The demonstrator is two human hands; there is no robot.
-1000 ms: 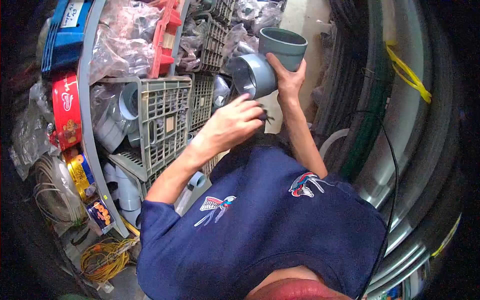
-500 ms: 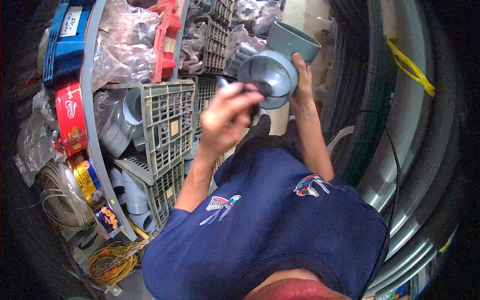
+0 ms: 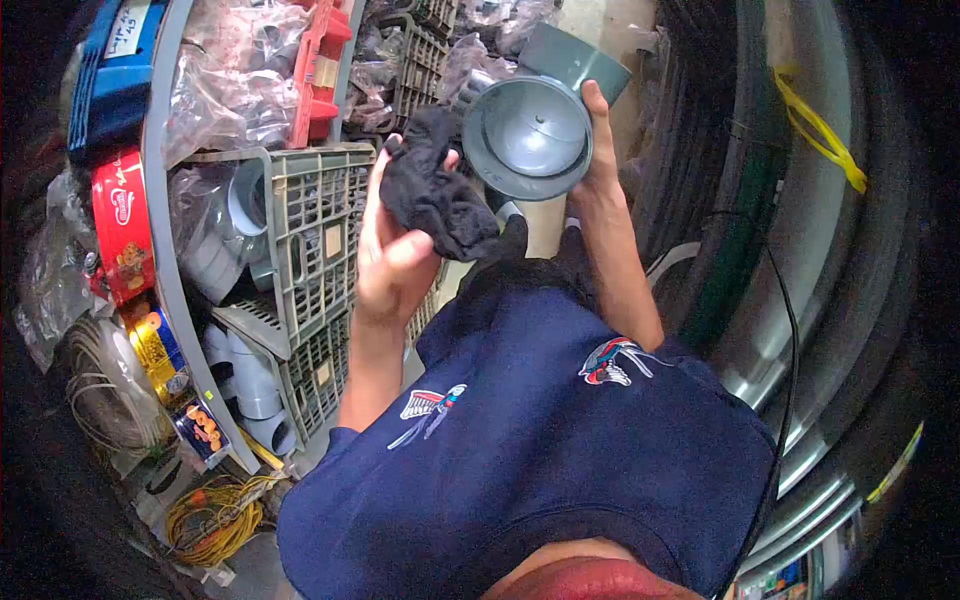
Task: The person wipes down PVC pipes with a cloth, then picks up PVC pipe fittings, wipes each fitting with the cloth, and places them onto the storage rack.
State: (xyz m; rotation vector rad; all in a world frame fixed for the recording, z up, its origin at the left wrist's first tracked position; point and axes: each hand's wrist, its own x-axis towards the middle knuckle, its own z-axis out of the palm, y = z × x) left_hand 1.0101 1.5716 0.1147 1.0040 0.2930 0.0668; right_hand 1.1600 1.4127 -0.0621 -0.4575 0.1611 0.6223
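My right hand (image 3: 598,140) grips a grey plastic pipe fitting (image 3: 578,60), its thumb lying along the side and its other fingers hidden behind. One wide round mouth of the fitting faces me, showing a smooth, shiny inside; a second socket points up and to the right. Just left of the fitting, my left hand (image 3: 390,260) holds a crumpled black cloth (image 3: 440,190). The cloth lies between thumb and fingers and hangs over toward the fitting's rim. Whether it touches the rim I cannot tell.
At left, grey plastic crates (image 3: 325,240) hold bagged pipe fittings beside a shelf post (image 3: 165,200). A red bin (image 3: 322,75) stands above. Long pipes (image 3: 800,250) line the right side. A coiled yellow cord (image 3: 215,525) lies on the floor at lower left.
My left hand has drawn the black cloth back from the fitting's mouth, toward the left, and turned so the cloth shows. The fitting has shifted slightly left and up in view.
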